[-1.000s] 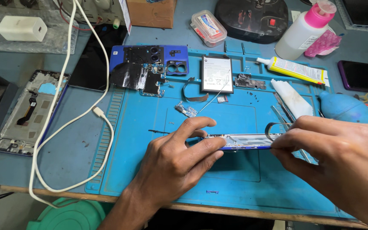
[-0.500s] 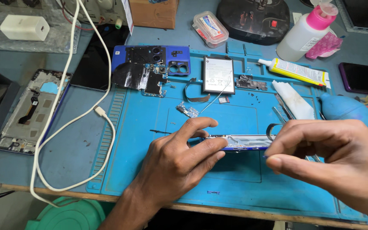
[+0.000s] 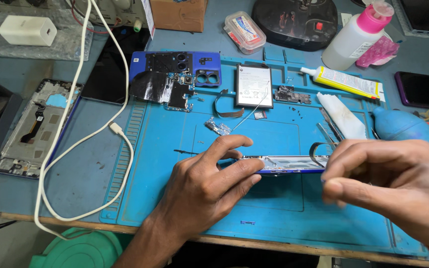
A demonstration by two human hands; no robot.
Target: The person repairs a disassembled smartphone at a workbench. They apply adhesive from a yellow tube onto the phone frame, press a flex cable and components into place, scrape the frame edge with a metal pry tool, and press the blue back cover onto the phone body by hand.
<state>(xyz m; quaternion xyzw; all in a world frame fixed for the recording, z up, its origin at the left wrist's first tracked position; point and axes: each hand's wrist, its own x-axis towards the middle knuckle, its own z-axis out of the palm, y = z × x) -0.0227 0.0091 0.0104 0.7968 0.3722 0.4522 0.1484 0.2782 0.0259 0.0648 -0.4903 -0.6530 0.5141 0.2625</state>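
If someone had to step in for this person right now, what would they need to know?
Left hand: grips the left end of a phone frame held on edge over the blue mat.
Right hand: at the frame's right end, fingers pinched together; whether they hold anything cannot be seen.
Laid out on the mat: battery, blue back cover with circuit board, small loose parts. Glue tube and bottle to the right.
Done: the phone is stripped down.
Left: the parts are not back in the frame.

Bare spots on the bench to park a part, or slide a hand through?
Free: the blue mat in front of the phone frame, and left of the left hand up to the white cable. Crowded: the back row around the battery and glue tube.
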